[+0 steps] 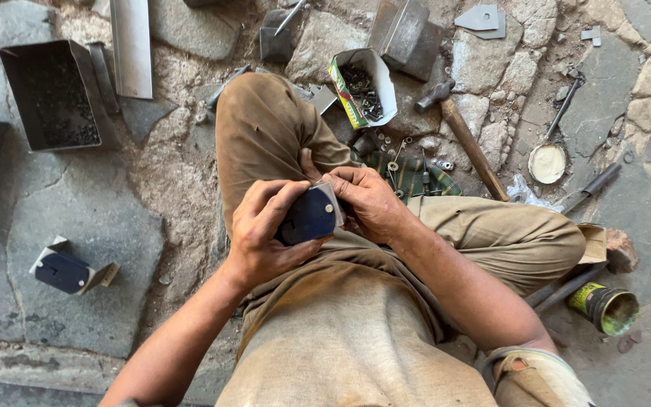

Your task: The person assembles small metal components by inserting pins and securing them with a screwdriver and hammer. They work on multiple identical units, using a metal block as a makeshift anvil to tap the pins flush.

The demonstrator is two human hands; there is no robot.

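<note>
Head view showed a seated person's left hand point(259, 235) curled around a dark blue, flat metal piece point(309, 216) held over the lap, while the right hand point(369, 200) pinched at its grey folded edge; the fitting step seemed under way, and steady fingertip pressure looked called for. Nearby on rough stone floor point(99, 226) lay a matching blue piece point(63, 270), a wooden-handled hammer point(463, 130); an open carton of small dark screws point(363, 88).

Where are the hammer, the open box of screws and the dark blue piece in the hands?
hammer point(470, 145): head view, on the wooden handle.
box of screws point(380, 79): head view, on the white inner flap.
dark blue piece point(307, 218): head view, on its flat blue face between both hands.
</note>
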